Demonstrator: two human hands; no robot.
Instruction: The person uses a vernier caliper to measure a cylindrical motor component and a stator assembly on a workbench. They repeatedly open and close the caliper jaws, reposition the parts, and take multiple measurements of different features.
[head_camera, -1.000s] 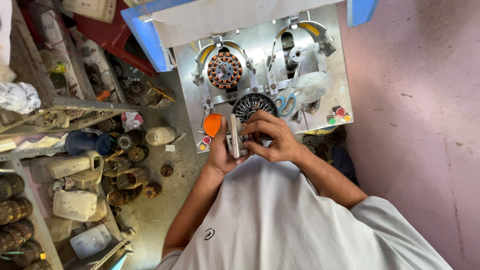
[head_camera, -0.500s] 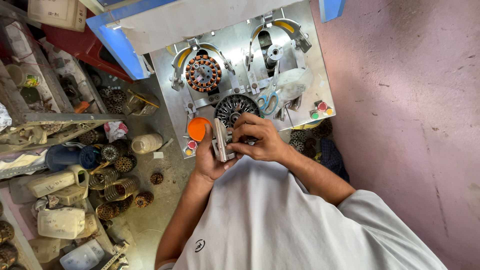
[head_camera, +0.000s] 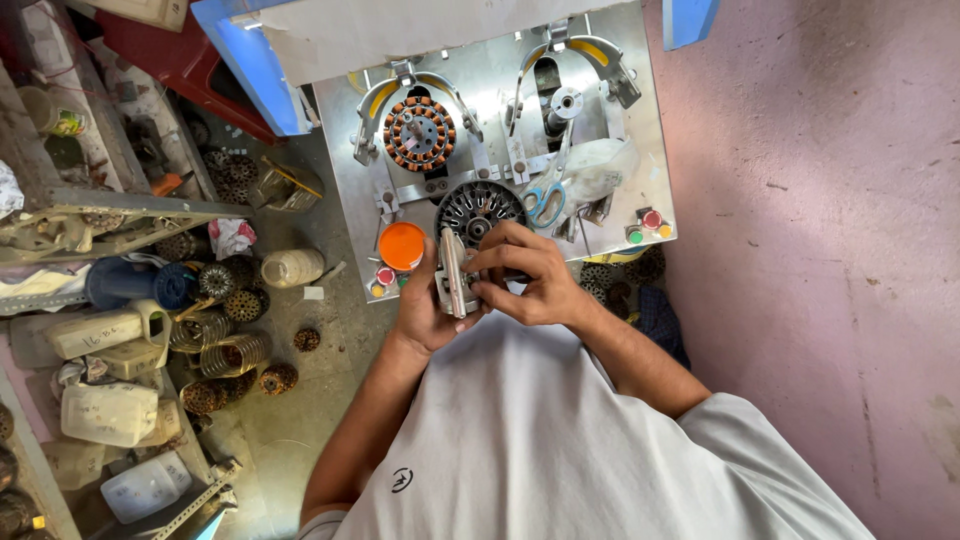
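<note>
Two hands (head_camera: 480, 290) around metal part (head_camera: 453, 272)

Right hand (head_camera: 530, 280) now lower over the flat metal piece (head_camera: 453, 272).

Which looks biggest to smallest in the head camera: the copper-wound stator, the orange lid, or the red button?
1. Copper-wound stator
2. Orange lid
3. Red button
All sit on the same panel, so nearness hardly skews this.
</note>
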